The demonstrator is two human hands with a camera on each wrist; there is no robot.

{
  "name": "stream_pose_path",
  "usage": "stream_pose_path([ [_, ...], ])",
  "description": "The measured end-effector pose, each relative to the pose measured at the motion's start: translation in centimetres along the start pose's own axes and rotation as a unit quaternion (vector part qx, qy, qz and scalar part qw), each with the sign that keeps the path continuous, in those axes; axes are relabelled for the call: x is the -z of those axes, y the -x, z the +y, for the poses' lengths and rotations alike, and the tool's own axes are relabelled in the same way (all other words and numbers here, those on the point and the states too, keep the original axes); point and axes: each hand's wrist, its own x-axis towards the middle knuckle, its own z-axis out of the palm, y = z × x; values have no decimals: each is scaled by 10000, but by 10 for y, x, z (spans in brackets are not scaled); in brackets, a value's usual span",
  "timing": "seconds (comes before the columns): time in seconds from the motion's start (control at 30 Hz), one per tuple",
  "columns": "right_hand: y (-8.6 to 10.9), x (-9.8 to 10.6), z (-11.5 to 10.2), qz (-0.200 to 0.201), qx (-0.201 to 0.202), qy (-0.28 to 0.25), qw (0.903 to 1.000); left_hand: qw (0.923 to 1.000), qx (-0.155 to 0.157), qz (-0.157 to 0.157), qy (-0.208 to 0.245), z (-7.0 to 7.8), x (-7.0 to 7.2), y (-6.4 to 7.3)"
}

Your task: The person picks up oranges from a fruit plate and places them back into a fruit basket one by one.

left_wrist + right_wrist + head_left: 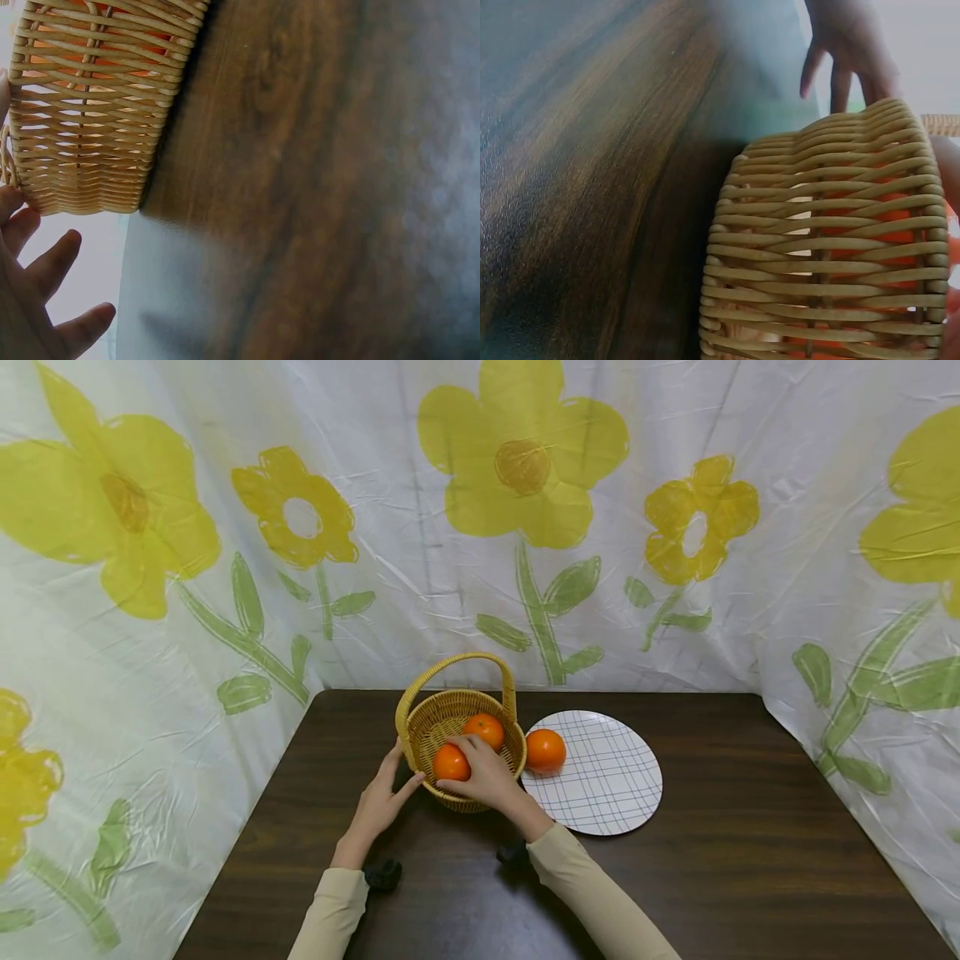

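A yellow wicker basket (459,807) with a tall arched handle stands on the table. My right hand (486,774) reaches over its near rim and grips an orange (450,763) inside. Just behind that fruit, a second orange (487,727) lies in the basket. My left hand (372,808) touches the basket's left side at the rim, its fingers spread. In the left wrist view, the fingers (56,262) stand apart beside the woven wall. Through the weave in the right wrist view, orange colour shows; the right hand is mostly hidden there.
A round white plate (611,781) with a blue line grid lies right of the basket. A third orange (546,751) sits on its left edge, close to the basket. Behind the dark wooden table (750,827) hangs a flowered curtain (420,610).
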Motion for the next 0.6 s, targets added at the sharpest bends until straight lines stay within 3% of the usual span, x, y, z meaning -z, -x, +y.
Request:
stream_pose_path([
  [0.27, -4, -3, 0, -157, -114, 270, 9994, 10000, -5, 5, -2, -1, -1, 0],
  [0.6, -8, -9, 1, -190, 76, 316, 9993, 10000, 4, 1, 11, 0, -1, 0],
])
